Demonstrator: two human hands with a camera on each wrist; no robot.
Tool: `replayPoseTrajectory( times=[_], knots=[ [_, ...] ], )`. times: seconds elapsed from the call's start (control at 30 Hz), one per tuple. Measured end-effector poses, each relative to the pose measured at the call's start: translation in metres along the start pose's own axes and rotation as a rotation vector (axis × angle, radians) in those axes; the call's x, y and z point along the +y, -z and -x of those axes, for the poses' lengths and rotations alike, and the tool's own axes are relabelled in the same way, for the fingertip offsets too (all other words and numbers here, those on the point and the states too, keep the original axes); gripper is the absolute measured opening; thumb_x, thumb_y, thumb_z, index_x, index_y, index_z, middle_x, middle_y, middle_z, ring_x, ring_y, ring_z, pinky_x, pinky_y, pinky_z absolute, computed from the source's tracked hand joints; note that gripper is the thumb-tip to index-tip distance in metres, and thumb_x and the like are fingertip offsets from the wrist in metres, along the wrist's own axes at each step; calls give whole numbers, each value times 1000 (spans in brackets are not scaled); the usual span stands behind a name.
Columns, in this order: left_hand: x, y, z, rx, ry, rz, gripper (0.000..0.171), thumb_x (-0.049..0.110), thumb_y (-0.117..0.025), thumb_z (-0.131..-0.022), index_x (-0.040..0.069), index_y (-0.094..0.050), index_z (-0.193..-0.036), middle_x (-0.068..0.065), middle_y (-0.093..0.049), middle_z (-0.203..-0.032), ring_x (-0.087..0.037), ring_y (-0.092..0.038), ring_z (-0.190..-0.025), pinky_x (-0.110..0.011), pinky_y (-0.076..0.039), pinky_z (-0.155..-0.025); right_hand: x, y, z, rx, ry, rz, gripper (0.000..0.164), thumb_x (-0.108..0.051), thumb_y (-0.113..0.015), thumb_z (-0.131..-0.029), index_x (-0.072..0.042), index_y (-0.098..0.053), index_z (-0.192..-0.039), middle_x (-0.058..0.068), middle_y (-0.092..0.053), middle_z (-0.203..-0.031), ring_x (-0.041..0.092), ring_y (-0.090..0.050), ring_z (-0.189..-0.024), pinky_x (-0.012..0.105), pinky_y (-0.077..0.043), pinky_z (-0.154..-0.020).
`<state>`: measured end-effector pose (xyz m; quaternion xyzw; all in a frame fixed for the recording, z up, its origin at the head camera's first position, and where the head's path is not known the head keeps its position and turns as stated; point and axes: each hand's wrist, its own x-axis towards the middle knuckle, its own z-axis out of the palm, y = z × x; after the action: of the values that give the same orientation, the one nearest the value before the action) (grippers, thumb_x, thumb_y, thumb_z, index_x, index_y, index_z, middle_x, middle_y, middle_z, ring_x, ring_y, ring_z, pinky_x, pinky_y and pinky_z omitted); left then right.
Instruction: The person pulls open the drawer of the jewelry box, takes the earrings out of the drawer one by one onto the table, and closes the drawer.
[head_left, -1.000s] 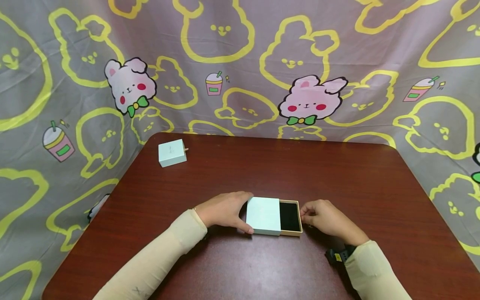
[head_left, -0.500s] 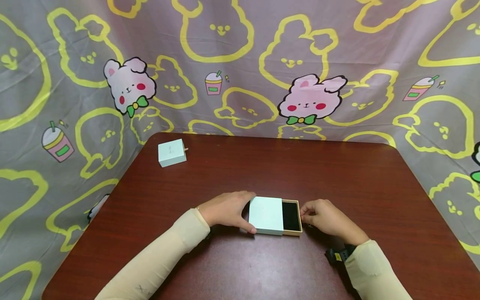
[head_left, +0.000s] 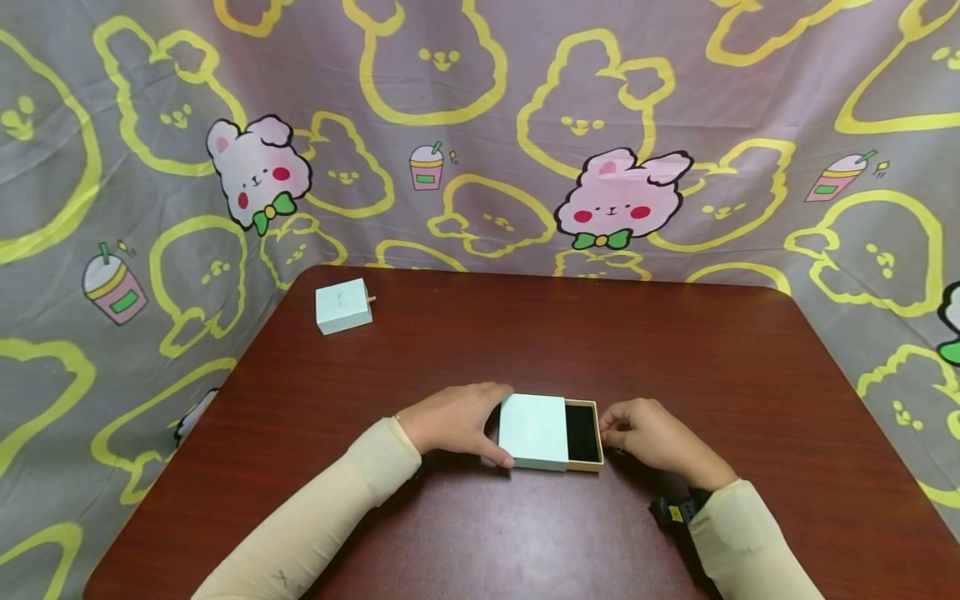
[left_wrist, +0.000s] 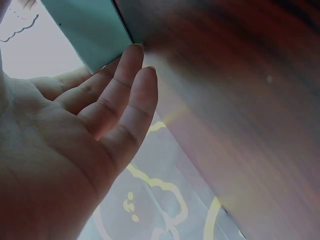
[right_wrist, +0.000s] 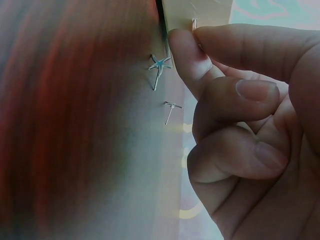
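My left hand (head_left: 457,421) grips the left end of a pale mint box sleeve (head_left: 533,432), thumb at its near side and fingers at its far side. From the sleeve's right end juts a tan-edged inner drawer (head_left: 585,467) with a black lining (head_left: 582,433). At the drawer's right wall, my right hand (head_left: 648,437) pinches a small pull tab (right_wrist: 194,24) between thumb and index finger, the other fingers curled in. In the right wrist view, a star-shaped stud earring (right_wrist: 159,64) with a blue centre and a second small stud earring (right_wrist: 172,105) lie on the table beside this hand.
Near the back left corner of the dark red wood table (head_left: 675,350) stands a smaller mint box (head_left: 343,307) with a short tab at its right side. A patterned grey curtain (head_left: 480,142) hangs behind and along the sides of the table.
The left hand and the sleeve have shifted slightly right, so less of the drawer shows. My right hand stays in place at the drawer's end.
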<state>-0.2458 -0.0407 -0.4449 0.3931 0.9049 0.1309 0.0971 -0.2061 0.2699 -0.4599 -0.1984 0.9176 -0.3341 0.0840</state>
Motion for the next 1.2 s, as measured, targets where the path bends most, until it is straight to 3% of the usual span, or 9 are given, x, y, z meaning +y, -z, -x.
replayPoseTrajectory(
  times=[0.9,1.2],
  knots=[
    [5,0,-6,0,-13,-15,96,70,-74,-68,9,-48,-138,1,-55,-130,-10,-53,-114,-30,-45,-94,0,0,0,0,2,1,13,-1,-66,-86,-13,-69,-83,-7,-61,-70,8,-54,-61,26,-46,-55],
    [6,-3,-10,6,-23,-14,92,71,-73,-67,12,-50,-134,5,-56,-122,-7,-54,-105,-29,-46,-89,-1,1,0,-6,-2,-2,13,-1,-65,-86,-13,-68,-83,-7,-60,-69,8,-53,-61,26,-46,-55]
  ],
)
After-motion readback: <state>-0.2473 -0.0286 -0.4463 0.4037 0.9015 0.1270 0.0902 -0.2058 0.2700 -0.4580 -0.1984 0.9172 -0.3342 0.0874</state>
